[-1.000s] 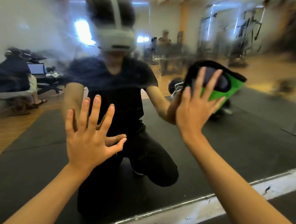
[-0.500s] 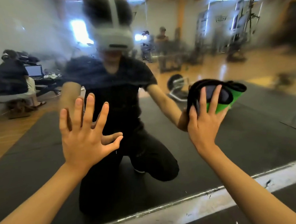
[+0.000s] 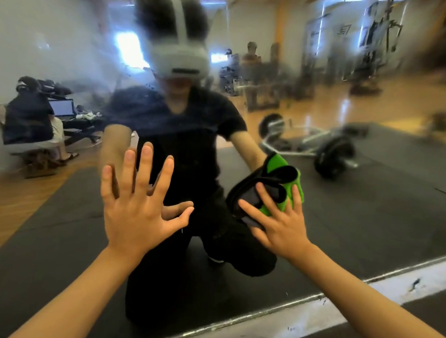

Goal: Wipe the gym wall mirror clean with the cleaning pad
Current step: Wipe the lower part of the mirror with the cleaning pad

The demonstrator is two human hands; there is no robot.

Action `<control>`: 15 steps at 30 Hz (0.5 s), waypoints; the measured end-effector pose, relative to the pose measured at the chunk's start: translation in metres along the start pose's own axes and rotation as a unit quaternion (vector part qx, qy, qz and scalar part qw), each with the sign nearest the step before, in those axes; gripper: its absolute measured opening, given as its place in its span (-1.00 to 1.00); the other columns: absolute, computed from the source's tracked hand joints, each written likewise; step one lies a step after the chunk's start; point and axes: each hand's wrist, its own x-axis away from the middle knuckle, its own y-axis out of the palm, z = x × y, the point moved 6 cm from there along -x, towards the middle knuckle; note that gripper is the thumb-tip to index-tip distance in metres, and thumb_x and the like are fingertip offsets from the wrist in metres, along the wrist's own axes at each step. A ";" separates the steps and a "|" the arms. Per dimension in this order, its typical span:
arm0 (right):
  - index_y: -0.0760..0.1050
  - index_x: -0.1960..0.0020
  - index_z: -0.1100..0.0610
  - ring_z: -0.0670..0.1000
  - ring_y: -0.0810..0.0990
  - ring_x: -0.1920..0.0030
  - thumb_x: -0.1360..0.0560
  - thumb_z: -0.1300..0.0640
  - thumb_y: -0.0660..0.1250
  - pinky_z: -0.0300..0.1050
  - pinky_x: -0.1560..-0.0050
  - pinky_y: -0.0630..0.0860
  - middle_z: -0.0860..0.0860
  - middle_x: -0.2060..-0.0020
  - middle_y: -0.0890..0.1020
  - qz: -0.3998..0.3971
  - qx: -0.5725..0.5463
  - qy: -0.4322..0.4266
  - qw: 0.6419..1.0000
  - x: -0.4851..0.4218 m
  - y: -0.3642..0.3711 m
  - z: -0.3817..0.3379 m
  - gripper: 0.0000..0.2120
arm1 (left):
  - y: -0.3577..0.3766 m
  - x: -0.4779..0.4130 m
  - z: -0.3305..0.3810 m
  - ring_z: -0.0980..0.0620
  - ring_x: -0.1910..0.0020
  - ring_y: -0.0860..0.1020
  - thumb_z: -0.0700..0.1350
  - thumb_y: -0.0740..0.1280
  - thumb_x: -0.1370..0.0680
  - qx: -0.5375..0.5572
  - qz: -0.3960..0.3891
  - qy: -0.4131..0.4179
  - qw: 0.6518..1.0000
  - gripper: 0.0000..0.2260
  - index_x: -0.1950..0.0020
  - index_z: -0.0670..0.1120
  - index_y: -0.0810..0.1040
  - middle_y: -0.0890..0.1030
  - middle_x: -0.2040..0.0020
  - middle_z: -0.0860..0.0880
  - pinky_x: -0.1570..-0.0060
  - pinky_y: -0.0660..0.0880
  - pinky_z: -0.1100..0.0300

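Observation:
The wall mirror (image 3: 368, 228) fills the view, its upper part smeared and hazy. My right hand (image 3: 278, 223) presses a green and black cleaning pad (image 3: 275, 182) flat against the glass, fingers spread over it, right of centre. My left hand (image 3: 137, 203) rests flat on the mirror with fingers apart and holds nothing. My own kneeling reflection shows behind both hands.
The mirror's bottom edge meets a scuffed white strip (image 3: 312, 318) above the dark floor mat. Reflected in the glass are a barbell (image 3: 331, 154), gym machines (image 3: 373, 47), a seated person at a laptop (image 3: 31, 117) and a standing person (image 3: 251, 56).
My right hand slid the pad down and to the left across the glass, toward my left hand. My left hand stayed planted on the mirror.

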 end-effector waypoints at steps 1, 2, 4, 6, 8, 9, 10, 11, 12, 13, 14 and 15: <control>0.10 -0.64 -0.26 0.31 0.37 -0.43 -0.55 -0.16 0.25 0.33 -0.61 -0.10 -0.02 -0.69 -0.03 0.003 -0.007 0.011 1.000 0.001 -0.001 0.008 -0.30 | 0.000 0.000 0.001 -0.23 -0.70 0.03 0.43 0.30 -0.56 0.001 -0.001 -0.001 1.000 -0.14 -0.71 -0.06 0.23 0.14 -0.69 -0.23 -0.62 0.01 -0.32; 0.12 -0.64 -0.25 0.33 0.37 -0.44 -0.55 -0.15 0.25 0.34 -0.60 -0.10 -0.01 -0.69 -0.02 0.012 -0.018 0.041 0.999 -0.007 -0.006 0.010 -0.31 | -0.001 0.000 0.001 -0.22 -0.70 0.02 0.42 0.30 -0.56 0.002 -0.002 -0.001 1.000 -0.14 -0.71 -0.06 0.23 0.14 -0.69 -0.22 -0.62 0.00 -0.31; 0.20 -0.63 -0.19 0.37 0.33 -0.50 -0.58 -0.13 0.26 0.39 -0.59 -0.09 0.05 -0.68 0.02 0.041 -0.040 0.122 0.991 -0.037 -0.018 0.005 -0.37 | 0.000 -0.001 0.001 -0.22 -0.70 0.03 0.43 0.29 -0.56 0.001 -0.003 0.000 1.000 -0.14 -0.71 -0.05 0.22 0.12 -0.70 -0.21 -0.63 -0.02 -0.31; 0.21 -0.62 -0.14 0.40 0.28 -0.54 -0.61 -0.12 0.26 0.42 -0.58 -0.09 0.10 -0.65 0.08 0.071 -0.060 0.187 0.978 -0.070 -0.029 -0.010 -0.40 | -0.001 -0.001 0.001 -0.24 -0.69 0.05 0.43 0.29 -0.56 0.002 -0.005 0.003 1.000 -0.14 -0.71 -0.05 0.22 0.11 -0.71 -0.21 -0.63 -0.02 -0.30; 0.16 -0.63 -0.14 0.40 0.26 -0.55 -0.63 -0.11 0.23 0.40 -0.58 -0.10 0.11 -0.64 0.09 0.096 -0.070 0.219 0.968 -0.094 -0.035 -0.023 -0.41 | -0.002 -0.001 0.001 -0.24 -0.69 0.06 0.43 0.29 -0.57 0.003 -0.005 0.004 1.000 -0.14 -0.71 -0.05 0.23 0.11 -0.71 -0.21 -0.64 -0.04 -0.29; 0.14 -0.63 -0.15 0.40 0.26 -0.55 -0.65 -0.11 0.21 0.40 -0.58 -0.10 0.11 -0.64 0.10 0.103 -0.074 0.227 0.966 -0.098 -0.035 -0.028 -0.42 | -0.002 -0.001 0.000 -0.24 -0.69 0.06 0.43 0.28 -0.57 0.002 -0.005 0.004 1.000 -0.15 -0.71 -0.05 0.23 0.10 -0.71 -0.21 -0.64 -0.05 -0.29; 0.13 -0.64 -0.15 0.40 0.26 -0.55 -0.67 -0.12 0.18 0.40 -0.58 -0.08 0.11 -0.64 0.10 0.105 -0.075 0.226 0.966 -0.096 -0.034 -0.032 -0.44 | -0.003 -0.001 0.000 -0.25 -0.68 0.07 0.43 0.28 -0.57 0.003 -0.007 0.004 1.000 -0.15 -0.71 -0.05 0.22 0.10 -0.71 -0.21 -0.64 -0.06 -0.28; 0.14 -0.64 -0.15 0.40 0.27 -0.55 -0.68 -0.14 0.15 0.40 -0.58 -0.07 0.11 -0.64 0.10 0.099 -0.074 0.212 0.970 -0.088 -0.032 -0.036 -0.46 | -0.002 -0.001 0.000 -0.25 -0.68 0.07 0.43 0.28 -0.57 0.004 -0.009 0.004 1.000 -0.14 -0.71 -0.05 0.22 0.09 -0.71 -0.21 -0.64 -0.07 -0.28; 0.16 -0.64 -0.16 0.40 0.29 -0.53 -0.69 -0.16 0.12 0.40 -0.58 -0.06 0.10 -0.65 0.09 0.085 -0.068 0.184 0.977 -0.075 -0.027 -0.039 -0.47 | -0.002 -0.001 0.001 -0.26 -0.68 0.09 0.43 0.28 -0.57 0.004 -0.010 0.004 1.000 -0.14 -0.71 -0.05 0.22 0.09 -0.71 -0.21 -0.64 -0.08 -0.28; 0.17 -0.64 -0.17 0.40 0.32 -0.51 -0.69 -0.17 0.10 0.39 -0.58 -0.06 0.08 -0.67 0.06 0.066 -0.060 0.147 0.985 -0.060 -0.021 -0.041 -0.48 | -0.001 -0.001 0.001 -0.27 -0.67 0.10 0.43 0.28 -0.57 0.004 -0.011 0.004 1.000 -0.14 -0.71 -0.05 0.22 0.09 -0.71 -0.21 -0.64 -0.08 -0.28; 0.17 -0.64 -0.19 0.38 0.35 -0.49 -0.69 -0.18 0.09 0.38 -0.59 -0.06 0.06 -0.68 0.03 0.046 -0.051 0.109 0.992 -0.043 -0.015 -0.041 -0.48 | -0.001 -0.001 0.001 -0.28 -0.67 0.10 0.42 0.29 -0.57 0.005 -0.011 0.004 1.000 -0.14 -0.71 -0.05 0.23 0.10 -0.70 -0.21 -0.64 -0.07 -0.29; 0.16 -0.64 -0.21 0.36 0.37 -0.47 -0.68 -0.18 0.09 0.37 -0.60 -0.07 0.03 -0.69 0.01 0.031 -0.041 0.073 0.996 -0.026 -0.009 -0.037 -0.47 | -0.001 -0.001 0.001 -0.27 -0.67 0.10 0.42 0.29 -0.57 0.007 -0.009 0.003 1.000 -0.14 -0.71 -0.05 0.22 0.11 -0.70 -0.21 -0.64 -0.06 -0.29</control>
